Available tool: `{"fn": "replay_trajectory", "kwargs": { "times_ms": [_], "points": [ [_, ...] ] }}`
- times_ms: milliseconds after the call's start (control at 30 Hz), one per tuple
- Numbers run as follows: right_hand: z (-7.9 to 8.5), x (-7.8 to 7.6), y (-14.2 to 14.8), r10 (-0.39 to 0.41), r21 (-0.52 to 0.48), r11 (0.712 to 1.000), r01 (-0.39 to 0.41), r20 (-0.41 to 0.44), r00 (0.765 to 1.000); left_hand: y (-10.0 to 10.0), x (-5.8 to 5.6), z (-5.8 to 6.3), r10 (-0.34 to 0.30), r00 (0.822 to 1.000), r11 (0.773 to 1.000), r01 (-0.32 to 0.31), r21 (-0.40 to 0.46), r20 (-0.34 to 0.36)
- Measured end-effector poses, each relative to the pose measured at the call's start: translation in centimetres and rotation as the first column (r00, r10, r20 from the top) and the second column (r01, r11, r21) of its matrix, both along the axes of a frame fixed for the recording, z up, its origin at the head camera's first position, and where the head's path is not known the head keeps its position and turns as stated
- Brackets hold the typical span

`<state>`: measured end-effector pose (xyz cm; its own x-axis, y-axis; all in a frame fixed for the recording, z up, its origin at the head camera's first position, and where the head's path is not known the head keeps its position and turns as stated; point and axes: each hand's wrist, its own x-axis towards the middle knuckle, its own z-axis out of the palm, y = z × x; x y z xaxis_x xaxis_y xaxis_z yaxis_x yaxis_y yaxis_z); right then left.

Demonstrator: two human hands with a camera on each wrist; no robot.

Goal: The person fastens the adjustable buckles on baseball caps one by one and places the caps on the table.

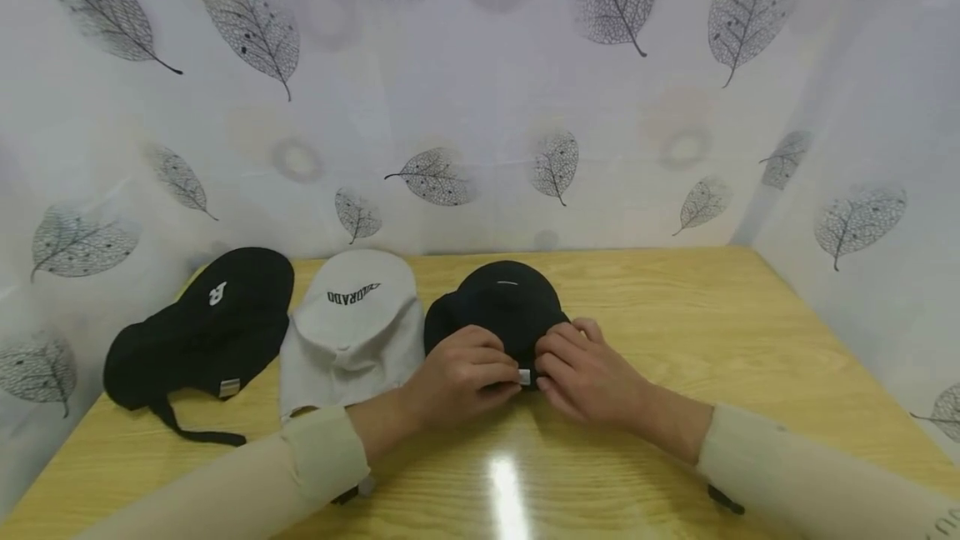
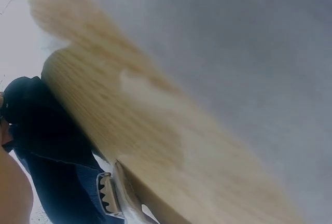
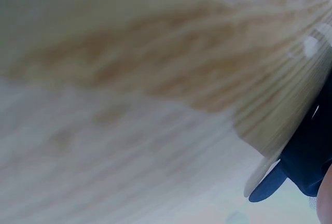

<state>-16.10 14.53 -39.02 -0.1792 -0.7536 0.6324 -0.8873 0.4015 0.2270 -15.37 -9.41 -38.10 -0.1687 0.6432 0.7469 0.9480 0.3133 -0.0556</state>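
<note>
head view: a dark cap (image 1: 510, 315) sits on the bench (image 1: 690, 323), third from the left in a row of three. the left hand (image 1: 467, 369) and the right hand (image 1: 588, 373), fingers curled, pinch its near edge from either side, a small pale patch (image 1: 524, 377) showing between them. just to the left lies a gray cap (image 1: 356, 298) lettered "colorado"; beyond it, a black cap (image 1: 232, 315) with a white letter and a loose strap (image 1: 197, 433). a leaf-printed cloth (image 1: 480, 107) hangs behind.

left wrist view: dark fabric fills the lower left beside a metal buckle (image 2: 109, 195); the fingertips are largely cut off.

right wrist view: dark fabric enters at the right edge, above a sliver of hand; the bench is blurred.
</note>
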Motion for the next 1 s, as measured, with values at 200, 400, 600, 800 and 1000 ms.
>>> {"fn": "replay_trajectory", "kwargs": {
  "times_ms": [200, 400, 600, 800, 1000],
  "points": [
    [-0.05, -0.1, -0.11, -0.004, 0.005, 1.0, 0.004, 0.011, 1.0, -0.2, -0.21, 0.14, -0.009, 1.0, 1.0, 0.009, -0.006, -0.004],
    [-0.16, -0.16, -0.14, -0.009, 0.023, 1.0, 0.008, 0.004, 1.0, -0.3, -0.32, 0.06, -0.028, 1.0, 1.0, 0.028, -0.001, -0.012],
    [-0.1, -0.05, 0.0, -0.036, 0.053, 0.998, 0.035, 0.016, 0.999, -0.23, -0.34, 0.08, -0.041, 0.999, 0.999, 0.041, 0.0, -0.025],
    [-0.12, 0.0, 0.12, -0.037, 0.046, 0.998, 0.035, 0.054, 0.998, -0.2, -0.25, 0.11, -0.044, 0.999, 0.999, 0.044, 0.016, -0.019],
    [-0.11, -0.03, 0.07, -0.012, 0.011, 1.0, 0.011, 0.069, 0.998, -0.16, -0.26, 0.02, -0.045, 0.999, 0.999, 0.045, 0.022, -0.014]
  ]
}}
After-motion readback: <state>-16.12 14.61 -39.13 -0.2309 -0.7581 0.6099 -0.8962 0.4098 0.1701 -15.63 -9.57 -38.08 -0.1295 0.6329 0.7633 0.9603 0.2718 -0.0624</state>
